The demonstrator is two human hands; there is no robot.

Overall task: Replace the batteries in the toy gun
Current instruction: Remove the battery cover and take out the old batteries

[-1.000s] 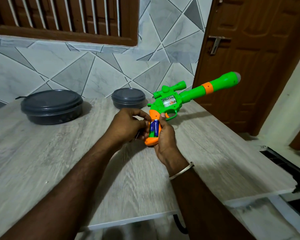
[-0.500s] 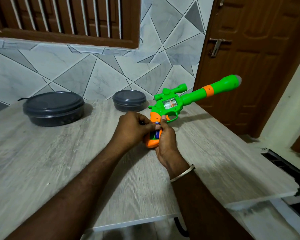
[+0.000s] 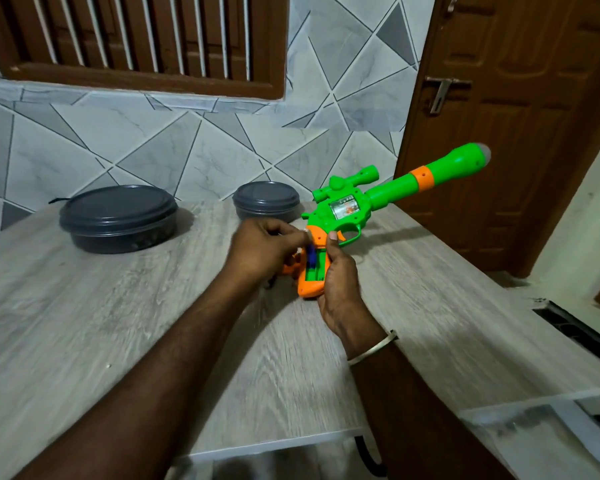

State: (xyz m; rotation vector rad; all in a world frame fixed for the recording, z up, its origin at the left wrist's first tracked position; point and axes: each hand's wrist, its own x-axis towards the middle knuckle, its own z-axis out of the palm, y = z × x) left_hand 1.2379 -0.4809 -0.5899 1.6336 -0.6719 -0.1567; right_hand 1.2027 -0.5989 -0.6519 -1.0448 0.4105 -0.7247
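On my feed, the fingers [image 3: 290,233] of the left hand [image 3: 264,249] were curled in a tight pinch on a blue battery [image 3: 310,258]. The battery stood partly inside the open compartment [image 3: 321,270] in the orange grip [image 3: 310,287]. It was smeared by motion, so I could not tell whether it was going in or coming out. The right hand [image 3: 340,285] was wrapped round the grip from the right, with its thumb [image 3: 332,239] pressed near the trigger guard. It held the toy gun [image 3: 347,213] low over the table [image 3: 84,323], barrel angled up toward the door [image 3: 499,98]. An orange piece [image 3: 290,268] showed under the left palm. I took it for the cover but could not be sure.

I judged the job roughly midway. The compartment was open and the slot beside the battery showed bare green. As I read it, what remained was filling both slots and refitting the cover. A large lidded container [image 3: 118,216] and a small lidded container [image 3: 265,200] sat near the tiled wall, the large one well apart from the hands.
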